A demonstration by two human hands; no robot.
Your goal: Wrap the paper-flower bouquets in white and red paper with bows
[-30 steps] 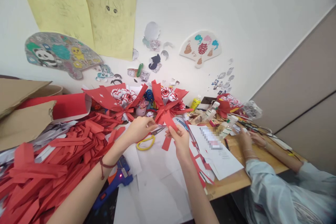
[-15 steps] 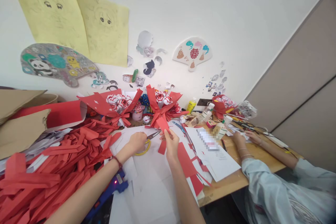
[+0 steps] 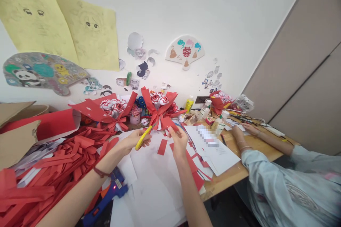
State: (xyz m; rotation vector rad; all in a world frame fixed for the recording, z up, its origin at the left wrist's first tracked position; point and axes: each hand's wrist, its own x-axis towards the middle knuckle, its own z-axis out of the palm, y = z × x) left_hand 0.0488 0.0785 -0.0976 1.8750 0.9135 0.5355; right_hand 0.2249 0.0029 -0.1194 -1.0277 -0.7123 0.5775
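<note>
On the left side of the table (image 3: 231, 174) lies a heap of folded red paper strips (image 3: 53, 170), and beside it a blue glue gun (image 3: 106, 198). The left hand (image 3: 133, 140) has its fingers closed on yellow-handled scissors (image 3: 143, 138), whose blades point toward a red-wrapped bouquet (image 3: 159, 108) near the back edge. The right hand (image 3: 179, 137) pinches a red paper piece (image 3: 170, 123) above white sheets (image 3: 153, 184).

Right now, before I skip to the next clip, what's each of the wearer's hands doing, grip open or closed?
Left hand: closed, holding yellow-handled scissors.
Right hand: closed, fingertips pinching red paper.
</note>
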